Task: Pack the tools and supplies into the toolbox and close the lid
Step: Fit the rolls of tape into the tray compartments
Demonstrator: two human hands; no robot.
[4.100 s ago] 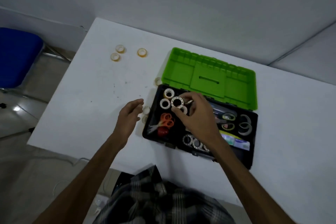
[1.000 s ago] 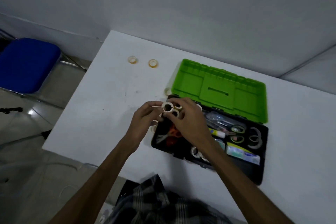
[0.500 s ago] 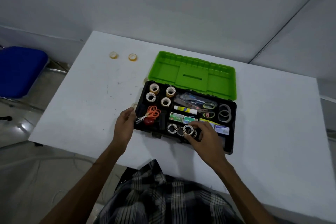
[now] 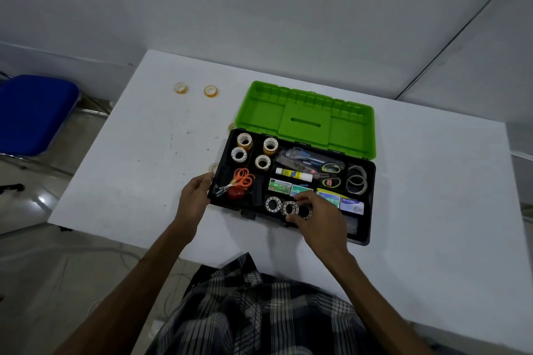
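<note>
Packing approx. two-thirds done: toolbox (image 4: 364,235) on table (image 4: 432,196) mostly filled, green lid (image 4: 305,121) open. Right hand (image 4: 320,215) pinches tape roll (image 4: 290,208) in front compartment; left hand (image 4: 196,196) grips box edge. Two tape rolls (image 4: 181,87) outstanding at far left; lid not closed.
</note>
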